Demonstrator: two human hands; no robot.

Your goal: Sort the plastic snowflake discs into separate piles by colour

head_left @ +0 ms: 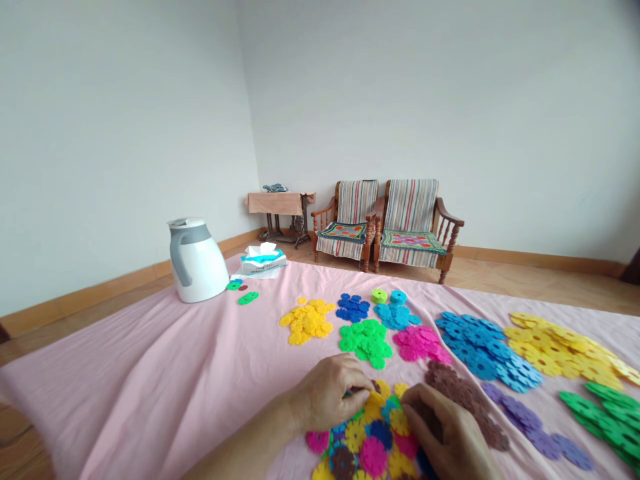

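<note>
A mixed heap of flower-shaped plastic discs (373, 453) in yellow, pink, blue, brown and green lies close in front of me. My left hand (333, 393) reaches over its far left side, thumb and forefinger pinched at a yellow flower disc (374, 403). On the heap's right side rests my right hand (445, 427), fingers curled down; whatever is in its grip is hidden. Just beyond are sorted piles: bright green discs (367, 341), small yellow discs (307, 321), dark blue discs (353, 307) and pink discs (421, 344). Brown discs (465, 400) run beside my right hand.
Larger blue discs (485, 350), yellow discs (570, 347), purple discs (535, 423) and green discs (607, 417) spread rightward. A white jug (203, 263) and a tissue box (263, 260) stand far left on the pink cloth (165, 380). Two wooden chairs (413, 227) are behind.
</note>
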